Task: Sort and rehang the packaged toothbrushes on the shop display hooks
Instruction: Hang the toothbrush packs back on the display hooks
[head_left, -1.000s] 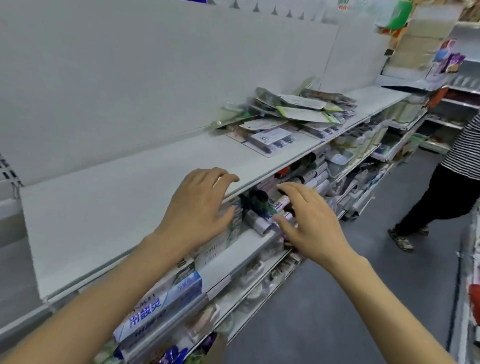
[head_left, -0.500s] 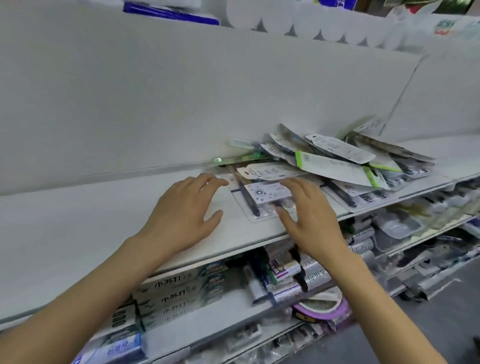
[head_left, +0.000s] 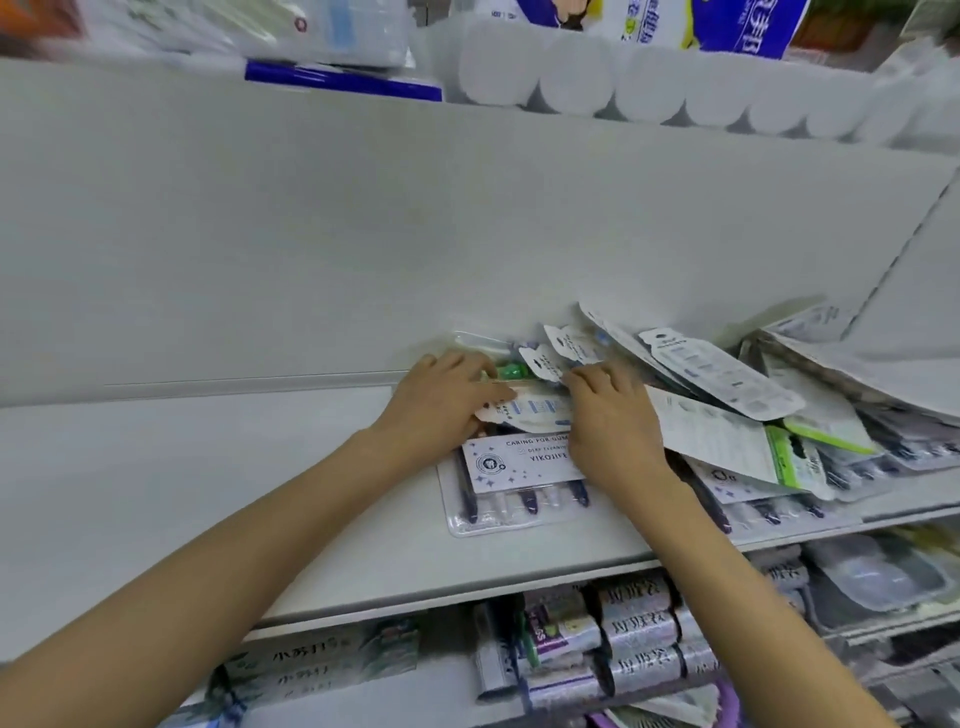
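Packaged toothbrushes (head_left: 717, 415) lie heaped on the white shelf (head_left: 208, 493), right of centre, against the back panel (head_left: 467, 234). Head view: we see our left hand (head_left: 441, 410) with fingers curled onto a small white pack (head_left: 535, 410) at the pile's left edge; our right hand (head_left: 613, 421) pinches a carded pack (head_left: 550, 358) just beyond. A four-brush blister pack (head_left: 519, 488) lies flat under both wrists. Toilet rolls (head_left: 649, 83) above.

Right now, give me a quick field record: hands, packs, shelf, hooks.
left hand: on the near end of the pile, fingers over a white-carded pack
right hand: on the same pack from the other side
toothbrush pile: loose heap lying on the shelf, against the back panel
front pack: flat, dark handles showing
hooks: none in view
hung packs: none
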